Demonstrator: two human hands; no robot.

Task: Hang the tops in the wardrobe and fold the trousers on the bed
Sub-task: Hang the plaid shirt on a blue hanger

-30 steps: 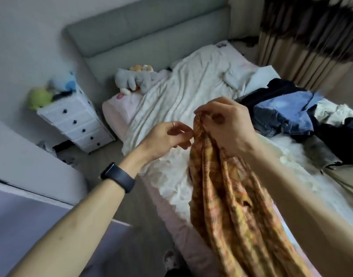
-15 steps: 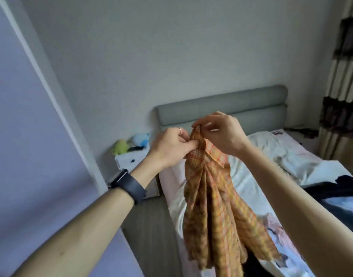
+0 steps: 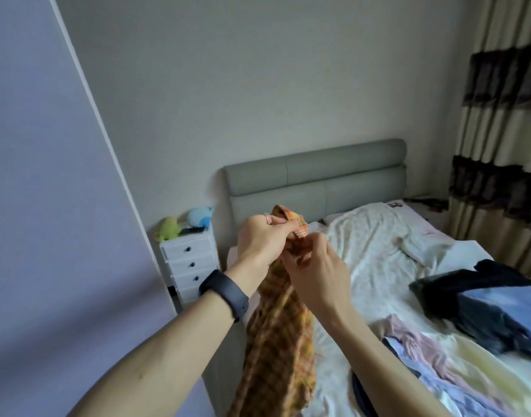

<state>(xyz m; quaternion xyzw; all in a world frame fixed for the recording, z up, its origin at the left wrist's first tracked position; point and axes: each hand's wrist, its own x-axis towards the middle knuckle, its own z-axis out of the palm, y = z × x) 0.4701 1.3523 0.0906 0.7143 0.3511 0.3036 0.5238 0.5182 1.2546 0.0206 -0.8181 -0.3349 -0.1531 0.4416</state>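
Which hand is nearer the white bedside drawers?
Left. The left hand grips the plaid shirt on the side of the white drawers; the right hand pinches it farther off, toward the bed.

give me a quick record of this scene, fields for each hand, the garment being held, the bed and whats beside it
left hand: grips the collar of the plaid shirt
right hand: pinches the same shirt just below the collar
plaid shirt: orange-yellow, bunched, hanging down between the forearms
bed: rumpled and pale, clothes pile on its right side
nightstand: white drawers left of the headboard, plush toys on top
stage: shirt held in the air, not yet hung
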